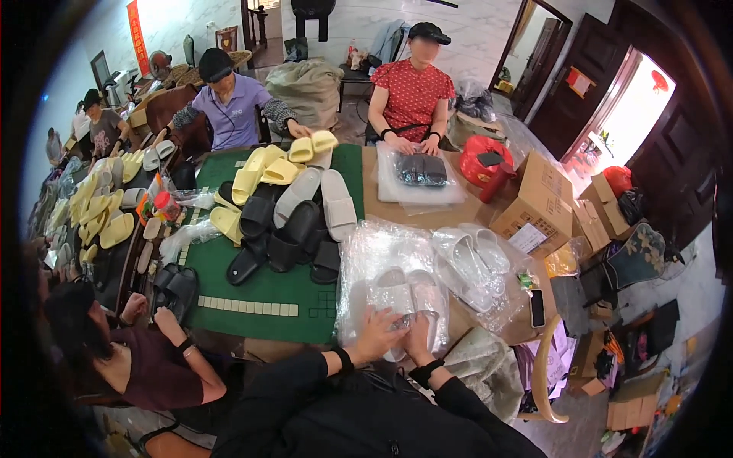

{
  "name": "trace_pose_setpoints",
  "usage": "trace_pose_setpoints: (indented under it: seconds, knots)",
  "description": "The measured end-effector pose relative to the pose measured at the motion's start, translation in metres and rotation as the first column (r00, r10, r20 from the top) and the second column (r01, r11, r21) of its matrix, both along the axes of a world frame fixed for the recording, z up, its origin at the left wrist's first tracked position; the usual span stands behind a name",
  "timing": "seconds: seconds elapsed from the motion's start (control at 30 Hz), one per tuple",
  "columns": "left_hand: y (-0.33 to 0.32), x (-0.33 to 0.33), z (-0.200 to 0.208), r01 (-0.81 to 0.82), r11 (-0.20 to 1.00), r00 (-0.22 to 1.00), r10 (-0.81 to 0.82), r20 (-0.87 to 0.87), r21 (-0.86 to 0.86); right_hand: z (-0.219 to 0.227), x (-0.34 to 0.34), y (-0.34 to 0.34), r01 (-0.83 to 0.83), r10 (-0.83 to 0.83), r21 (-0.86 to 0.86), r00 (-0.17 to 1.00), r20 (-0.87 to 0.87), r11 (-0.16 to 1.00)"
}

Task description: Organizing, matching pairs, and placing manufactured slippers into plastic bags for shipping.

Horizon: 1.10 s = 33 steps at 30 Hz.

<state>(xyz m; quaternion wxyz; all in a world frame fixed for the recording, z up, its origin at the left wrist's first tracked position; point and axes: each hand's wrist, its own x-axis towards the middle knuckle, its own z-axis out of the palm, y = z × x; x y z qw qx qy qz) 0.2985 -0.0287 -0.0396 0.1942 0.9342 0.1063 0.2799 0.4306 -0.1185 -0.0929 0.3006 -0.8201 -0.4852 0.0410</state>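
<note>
A pair of pale grey slippers lies on clear plastic bags at the table's near edge, toes pointing away from me. Clear film seems to cover part of the pair; how far it goes around them I cannot make out. My left hand rests on the heel end of the left slipper, fingers stretched out. Close beside it, my right hand has its fingers pressed together around the heel end of the right slipper. Another pale pair sits in clear plastic just to the right.
Black slippers and yellow slippers are heaped on the green mat. A phone lies near the right edge, below a cardboard box. Co-workers sit left and across; one handles a black wrapped pack.
</note>
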Motion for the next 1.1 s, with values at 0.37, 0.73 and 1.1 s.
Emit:
trace_pose_setpoints:
  seconds: [0.37, 0.73, 1.1]
  knots:
    - [0.023, -0.002, -0.02, -0.091, 0.752, 0.983, 0.172, 0.062, -0.653, -0.007, 0.001, 0.04, 0.15, -0.106, 0.087, 0.918, -0.383, 0.985]
    - [0.018, -0.023, -0.063, -0.259, 0.621, 0.966, 0.158, -0.205, -0.74, 0.036, -0.008, 0.083, 0.243, -0.234, -0.033, 0.957, 0.168, 0.969]
    - [0.012, -0.002, -0.083, -0.185, 0.44, 0.966, -0.083, -0.245, -0.879, -0.017, 0.008, 0.034, -0.21, 0.212, -0.056, 0.977, 0.032, 0.976]
